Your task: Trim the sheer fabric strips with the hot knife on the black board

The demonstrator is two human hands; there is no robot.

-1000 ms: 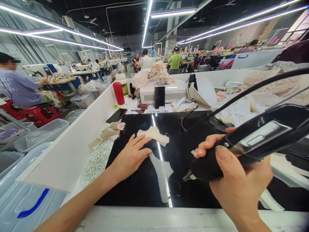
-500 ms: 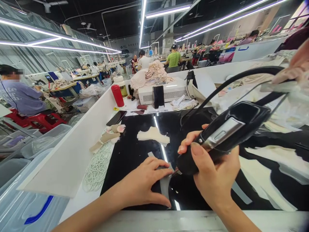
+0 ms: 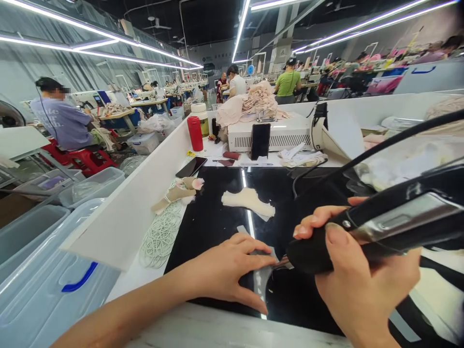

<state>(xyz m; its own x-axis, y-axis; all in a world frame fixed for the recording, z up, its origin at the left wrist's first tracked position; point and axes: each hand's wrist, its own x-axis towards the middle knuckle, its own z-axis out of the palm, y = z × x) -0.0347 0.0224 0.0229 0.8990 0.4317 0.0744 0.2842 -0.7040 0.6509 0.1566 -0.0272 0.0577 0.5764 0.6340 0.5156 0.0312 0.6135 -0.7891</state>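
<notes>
My left hand (image 3: 235,270) rests with fingers spread on a narrow, semi-transparent grey strip (image 3: 261,282) lying on the glossy black work surface (image 3: 213,232). My right hand (image 3: 358,270) is wrapped round a black corded hand tool (image 3: 409,205) with a silver lever panel; I cannot tell its exact kind. The tool's coppery tip (image 3: 283,263) points left and meets the strip's right edge by my left fingertips. Just beyond lies a small stack of cream cut fabric pieces (image 3: 248,200). More cream pieces (image 3: 440,295) lie right, partly hidden behind my right hand.
Pale green cord (image 3: 159,241) lies coiled to the left, by a phone (image 3: 191,167). Behind stand a red bottle (image 3: 195,133), an upright phone (image 3: 260,141) and a white vented box (image 3: 235,140) under piled fabric. A white partition (image 3: 119,212) borders the left. The black cable (image 3: 384,142) arches right.
The view has swung, with the scene shifting rightward. The tool looks larger and lies flatter, its tip still against the strip. Another hand, earlier at the upper right, is out of view.
</notes>
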